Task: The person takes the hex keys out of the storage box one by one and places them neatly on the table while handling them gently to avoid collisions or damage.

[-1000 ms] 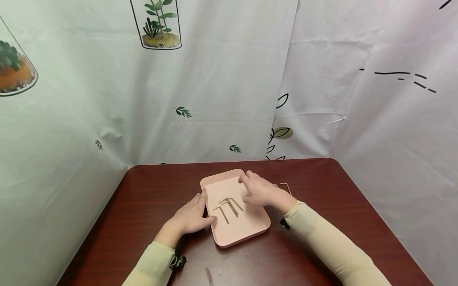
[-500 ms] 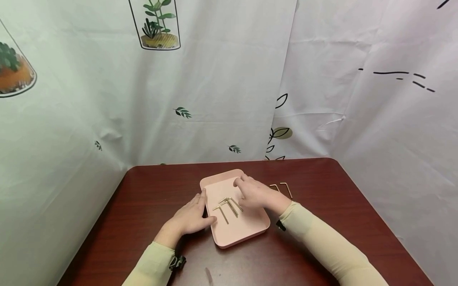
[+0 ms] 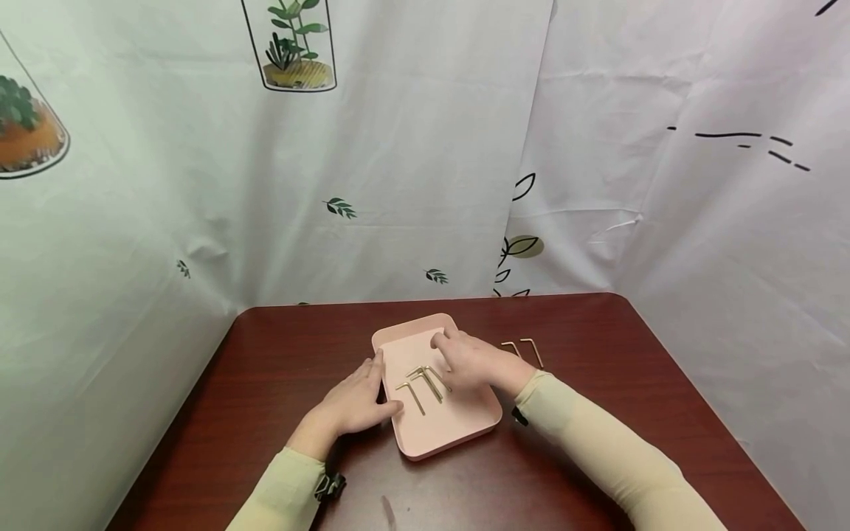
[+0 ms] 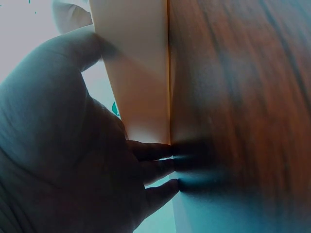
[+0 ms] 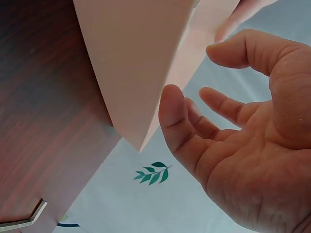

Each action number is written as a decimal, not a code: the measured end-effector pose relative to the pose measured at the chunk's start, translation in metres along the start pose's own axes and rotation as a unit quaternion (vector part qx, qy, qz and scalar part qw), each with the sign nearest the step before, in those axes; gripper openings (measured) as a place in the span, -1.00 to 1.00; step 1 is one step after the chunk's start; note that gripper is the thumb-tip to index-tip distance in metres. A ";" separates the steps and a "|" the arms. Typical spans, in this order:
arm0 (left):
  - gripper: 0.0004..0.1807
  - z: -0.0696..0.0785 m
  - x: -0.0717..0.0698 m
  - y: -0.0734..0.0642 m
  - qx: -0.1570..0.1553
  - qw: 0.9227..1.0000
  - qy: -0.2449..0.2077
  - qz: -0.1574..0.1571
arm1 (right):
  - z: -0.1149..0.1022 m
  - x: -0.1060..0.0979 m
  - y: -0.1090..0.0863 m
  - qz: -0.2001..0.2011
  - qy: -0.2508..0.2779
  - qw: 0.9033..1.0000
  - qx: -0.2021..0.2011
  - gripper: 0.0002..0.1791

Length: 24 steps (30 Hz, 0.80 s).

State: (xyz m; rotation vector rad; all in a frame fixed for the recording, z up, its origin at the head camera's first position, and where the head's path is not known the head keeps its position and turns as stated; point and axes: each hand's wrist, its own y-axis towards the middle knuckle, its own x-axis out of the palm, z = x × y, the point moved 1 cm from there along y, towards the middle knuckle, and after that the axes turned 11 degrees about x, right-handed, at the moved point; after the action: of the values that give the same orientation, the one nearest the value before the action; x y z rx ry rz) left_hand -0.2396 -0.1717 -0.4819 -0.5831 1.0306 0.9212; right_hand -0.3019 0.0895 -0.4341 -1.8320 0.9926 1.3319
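Note:
A shallow pink tray sits at an angle on the table. Several brass-coloured L-shaped hex keys lie in it. My left hand rests along the tray's left side, its thumb over the rim; in the left wrist view the fingertips of that hand touch down beside the tray wall. Over the right side of the tray hovers my right hand, fingers loosely bent and apart. The right wrist view shows nothing between its thumb and fingers.
Right of the tray, two more hex keys lie on the dark red wooden table, partly behind the right wrist. White printed cloth hangs around the back and sides of the table.
My right hand has shifted slightly left and toward the hex keys in the tray, uncovering more of the two on the table. The left hand and tray have stayed put.

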 end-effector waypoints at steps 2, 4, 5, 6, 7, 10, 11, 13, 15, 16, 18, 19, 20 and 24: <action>0.27 0.000 0.000 0.000 0.001 1.000 -0.001 0.001 | 0.000 0.001 0.001 -0.003 -0.005 1.000 0.002 -0.47; 0.27 0.000 0.000 0.000 0.002 1.000 -0.001 0.002 | 0.000 0.001 0.002 -0.006 -0.007 1.000 0.004 -0.43; 0.27 0.000 0.000 0.000 0.002 1.000 -0.001 0.002 | 0.000 0.001 0.002 -0.008 -0.008 1.000 0.005 -0.41; 0.27 0.000 0.000 0.000 0.002 1.000 -0.001 0.002 | 0.000 0.002 0.003 -0.010 -0.009 1.000 0.006 -0.40; 0.27 0.000 0.000 0.000 0.002 1.000 -0.001 0.001 | 0.000 0.002 0.004 -0.013 -0.010 1.000 0.005 -0.39; 0.27 0.000 0.000 0.000 0.002 1.000 -0.001 0.001 | 0.001 0.004 0.006 -0.022 -0.013 1.000 0.006 -0.36; 0.27 0.000 0.000 0.000 0.002 1.000 -0.001 0.000 | 0.001 0.005 0.007 -0.025 -0.014 1.000 0.005 -0.36; 0.27 0.000 0.000 0.000 0.002 1.000 0.000 0.000 | 0.001 0.006 0.008 -0.031 -0.016 0.999 0.003 -0.34; 0.27 0.000 0.000 0.001 0.002 1.000 0.001 0.000 | 0.001 0.007 0.009 -0.037 -0.017 0.999 0.002 -0.35; 0.27 0.000 0.000 0.001 0.002 1.000 0.001 -0.001 | 0.001 0.008 0.010 -0.039 -0.018 0.999 0.001 -0.35; 0.27 0.000 0.000 0.001 0.002 1.000 0.002 -0.001 | 0.001 0.008 0.011 -0.044 -0.017 0.999 0.000 -0.36; 0.27 0.000 0.000 0.001 0.002 1.000 0.002 -0.001 | 0.002 0.009 0.011 -0.045 -0.019 0.999 0.000 -0.38; 0.27 0.000 0.000 0.000 0.002 1.000 0.002 -0.001 | 0.002 0.010 0.012 -0.047 -0.019 0.999 0.001 -0.38; 0.27 0.000 0.000 0.000 0.001 1.000 0.002 0.000 | 0.002 0.012 0.013 -0.053 -0.024 0.998 0.005 -0.41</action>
State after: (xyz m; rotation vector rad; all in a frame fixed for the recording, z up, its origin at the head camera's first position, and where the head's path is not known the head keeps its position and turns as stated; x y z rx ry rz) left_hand -0.2398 -0.1716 -0.4824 -0.5836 1.0345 0.9191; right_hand -0.3119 0.0819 -0.4471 -1.8108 0.8623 1.2986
